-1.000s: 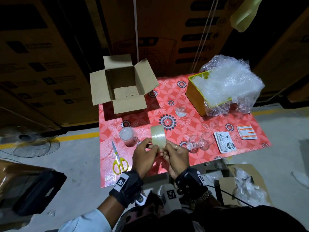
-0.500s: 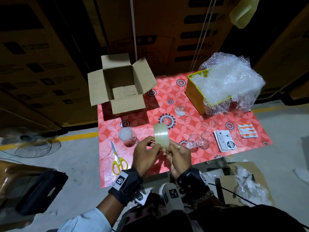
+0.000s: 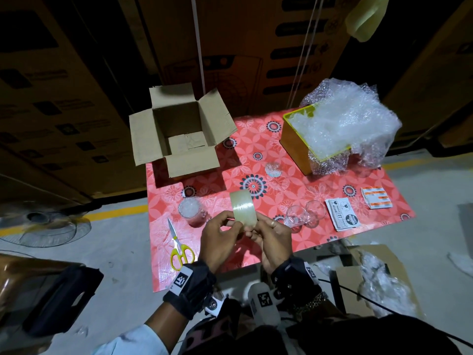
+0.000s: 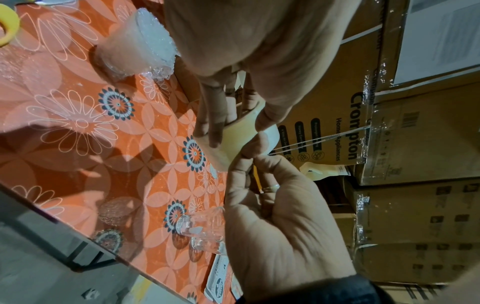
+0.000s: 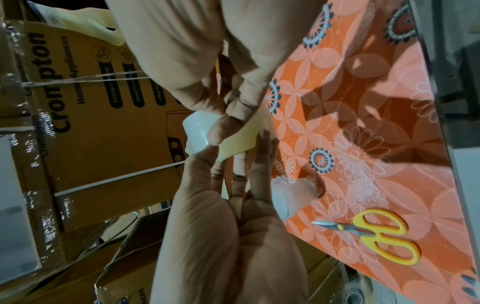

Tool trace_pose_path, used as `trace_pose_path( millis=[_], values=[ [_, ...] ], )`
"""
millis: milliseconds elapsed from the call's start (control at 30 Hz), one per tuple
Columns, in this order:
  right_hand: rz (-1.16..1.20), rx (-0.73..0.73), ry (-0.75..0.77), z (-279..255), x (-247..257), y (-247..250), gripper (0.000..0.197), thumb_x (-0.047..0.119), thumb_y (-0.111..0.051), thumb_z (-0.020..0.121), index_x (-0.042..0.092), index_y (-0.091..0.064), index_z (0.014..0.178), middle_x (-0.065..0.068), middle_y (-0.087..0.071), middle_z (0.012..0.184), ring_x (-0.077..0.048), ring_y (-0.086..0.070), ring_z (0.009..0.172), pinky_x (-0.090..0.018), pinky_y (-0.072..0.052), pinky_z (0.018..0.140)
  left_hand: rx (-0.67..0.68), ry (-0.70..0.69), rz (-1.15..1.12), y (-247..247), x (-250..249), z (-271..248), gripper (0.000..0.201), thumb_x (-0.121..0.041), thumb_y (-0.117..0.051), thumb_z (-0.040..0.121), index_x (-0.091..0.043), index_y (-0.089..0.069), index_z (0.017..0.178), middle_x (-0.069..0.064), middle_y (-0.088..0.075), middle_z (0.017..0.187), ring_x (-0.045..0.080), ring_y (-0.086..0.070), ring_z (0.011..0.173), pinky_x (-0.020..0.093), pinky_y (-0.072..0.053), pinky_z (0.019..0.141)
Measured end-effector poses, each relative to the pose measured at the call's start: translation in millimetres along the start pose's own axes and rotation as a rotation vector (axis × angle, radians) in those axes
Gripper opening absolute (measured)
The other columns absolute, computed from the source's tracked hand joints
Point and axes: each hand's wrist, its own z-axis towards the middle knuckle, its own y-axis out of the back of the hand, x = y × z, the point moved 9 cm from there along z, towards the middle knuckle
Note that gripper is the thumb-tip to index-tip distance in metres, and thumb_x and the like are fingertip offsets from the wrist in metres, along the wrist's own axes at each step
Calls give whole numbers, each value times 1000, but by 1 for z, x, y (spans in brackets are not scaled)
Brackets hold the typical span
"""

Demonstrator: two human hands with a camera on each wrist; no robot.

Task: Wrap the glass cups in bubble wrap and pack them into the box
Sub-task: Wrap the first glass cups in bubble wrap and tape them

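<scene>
head: looks steeply down from above — fingers low-centre
left wrist: close behind its fingers, facing along them
right wrist: likewise
shared: tape roll (image 3: 243,210) between fingertips

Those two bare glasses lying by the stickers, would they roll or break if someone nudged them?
The glasses lie on their sides on the smooth tablecloth, so a nudge would probably roll them. They sit near the front edge, so a roll could drop them. Being thin, clear and unwrapped, they likely chip easily.
</scene>
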Motion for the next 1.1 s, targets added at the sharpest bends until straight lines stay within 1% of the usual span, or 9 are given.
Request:
trace_pose_path(
  millis=[100,167,233,333,433,567,733,933,1100],
  values=[
    [-164,45,105,-5,18,-2,43,-6,-66,91,15,-70,128,-6,-79,97,-26,-74,74,-38,-62,67,-5,6,-33,4,-2,0,16,-37,-66,82,-27,-75,92,-3,-74,87,30,-73,93,62,-56,92],
    [-364,73,319,-8,38,0,50,-4,-72,89,23,-68,131,11,-76,107,-15,-76,84,-37,-63,71,-23,23,-58,8,-4,1,10,-36,-67,83,-27,-69,79,-9,-68,80,25,-73,84,63,-57,88],
    [-590,128,623,-16,58,-4,47,-2,-75,88,23,-71,127,10,-72,117,-4,-71,96,-28,-61,74,-26,25,-71,12,-7,3,14,-30,-68,88,-28,-65,74,-14,-62,74,20,-71,73,63,-59,83],
    [-776,201,912,-25,64,-12,33,0,-76,88,16,-77,118,3,-71,119,-8,-69,105,-35,-62,71,7,0,-33,14,-12,5,14,-29,-69,92,-29,-68,77,-13,-64,76,24,-74,81,65,-58,82],
    [-781,210,953,-25,66,-13,25,4,-75,90,14,-79,113,4,-69,116,-11,-69,100,-34,-61,68,28,-12,7,14,-13,5,10,-38,-68,85,-28,-72,83,-12,-67,78,24,-74,87,62,-58,86],
    [-851,189,1015,-25,70,-15,18,0,-75,86,9,-80,101,1,-66,104,-9,-65,96,-21,-53,78,41,-19,45,13,-10,4,10,-39,-68,84,-30,-71,81,-15,-65,76,20,-71,83,63,-58,86],
    [-936,193,1022,-23,68,-20,11,0,-71,90,5,-74,99,-1,-62,102,-8,-60,96,-14,-46,84,27,-1,80,14,-9,2,12,-42,-70,82,-31,-68,76,-15,-64,73,23,-71,77,63,-58,83],
    [-1125,235,969,-17,56,-30,15,19,-43,102,12,-56,104,2,-48,108,-13,-47,98,-24,-40,82,25,20,59,13,-12,0,18,-43,-72,81,-27,-67,75,-10,-67,76,36,-74,75,62,-60,79],
    [-1291,214,925,-10,48,-32,9,14,-43,101,14,-51,104,3,-42,107,-12,-39,94,-30,-40,77,18,36,53,11,-15,-1,18,-41,-72,81,-27,-65,73,-6,-67,76,39,-73,73,62,-60,76]
  ],
)
